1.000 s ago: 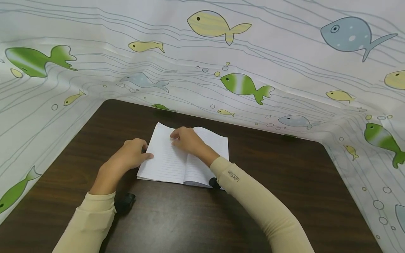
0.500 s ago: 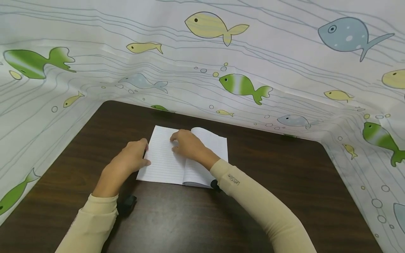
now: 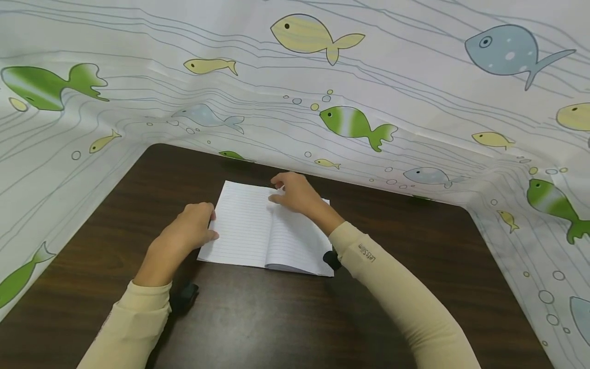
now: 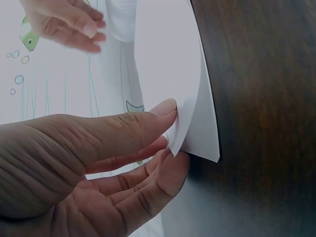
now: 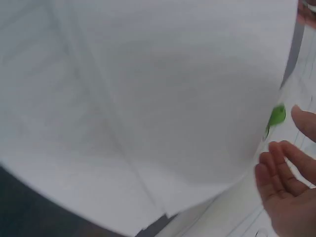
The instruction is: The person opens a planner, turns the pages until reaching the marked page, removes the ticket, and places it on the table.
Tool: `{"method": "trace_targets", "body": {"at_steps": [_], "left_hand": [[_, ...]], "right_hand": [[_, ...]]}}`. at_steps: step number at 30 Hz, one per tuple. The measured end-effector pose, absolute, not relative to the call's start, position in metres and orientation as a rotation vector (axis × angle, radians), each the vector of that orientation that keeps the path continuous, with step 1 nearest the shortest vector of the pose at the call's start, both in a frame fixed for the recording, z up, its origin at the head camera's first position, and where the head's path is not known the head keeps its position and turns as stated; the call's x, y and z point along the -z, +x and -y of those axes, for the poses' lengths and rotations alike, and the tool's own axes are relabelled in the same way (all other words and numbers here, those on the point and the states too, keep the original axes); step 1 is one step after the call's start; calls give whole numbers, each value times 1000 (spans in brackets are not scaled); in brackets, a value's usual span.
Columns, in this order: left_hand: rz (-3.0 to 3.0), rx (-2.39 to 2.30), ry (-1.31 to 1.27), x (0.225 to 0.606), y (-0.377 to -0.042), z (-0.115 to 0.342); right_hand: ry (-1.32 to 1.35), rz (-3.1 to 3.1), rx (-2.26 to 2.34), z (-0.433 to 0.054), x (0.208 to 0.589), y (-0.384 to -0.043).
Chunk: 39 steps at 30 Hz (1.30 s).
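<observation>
An open notebook point(image 3: 241, 225) with white lined pages lies on the dark wooden table, its right-hand page point(image 3: 297, 241) bowed up near the spine. My left hand point(image 3: 195, 225) is at the notebook's left edge. In the left wrist view, that hand's thumb point(image 4: 148, 121) lies over the page corner point(image 4: 178, 133) and the fingers are beneath, pinching it. My right hand point(image 3: 297, 193) hovers at the top of the spine, fingers loosely bent. The right wrist view shows this right hand point(image 5: 289, 182) beside the large blurred page point(image 5: 177, 98), holding nothing.
White sheeting point(image 3: 276, 118) printed with fish surrounds the table point(image 3: 258, 318) at the back and both sides. A black device point(image 3: 184, 297) sits under the left wrist, and another dark device point(image 3: 332, 260) is at the right wrist.
My right hand has moved from over the left page rightward to the top of the spine. The left page, raised at its top corner earlier, now lies flatter. My left hand stays at the left edge.
</observation>
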<state>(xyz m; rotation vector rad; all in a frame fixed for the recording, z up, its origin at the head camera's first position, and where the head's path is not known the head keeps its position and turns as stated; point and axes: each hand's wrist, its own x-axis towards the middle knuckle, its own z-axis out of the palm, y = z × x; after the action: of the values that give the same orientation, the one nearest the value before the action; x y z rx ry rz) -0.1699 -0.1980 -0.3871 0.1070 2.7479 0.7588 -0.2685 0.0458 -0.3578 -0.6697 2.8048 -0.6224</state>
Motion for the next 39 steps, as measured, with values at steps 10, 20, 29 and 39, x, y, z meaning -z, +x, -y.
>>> {"method": "trace_targets", "body": {"at_steps": [10,20,29,39], "left_hand": [[-2747,-762,111,387,-169,199],[-2758,-754,107,390,-170,198],[-2751,-772,109,390,-170,200],[-2743,-796,101,389,-169,201]], "right_hand": [[-403,-2820,649,-82,354,-291],[-272,-2844,580,-102,354,-292],[-269,-2782,421,-112,359,-299],[-302,-2810,402,-114,361,-302]]}}
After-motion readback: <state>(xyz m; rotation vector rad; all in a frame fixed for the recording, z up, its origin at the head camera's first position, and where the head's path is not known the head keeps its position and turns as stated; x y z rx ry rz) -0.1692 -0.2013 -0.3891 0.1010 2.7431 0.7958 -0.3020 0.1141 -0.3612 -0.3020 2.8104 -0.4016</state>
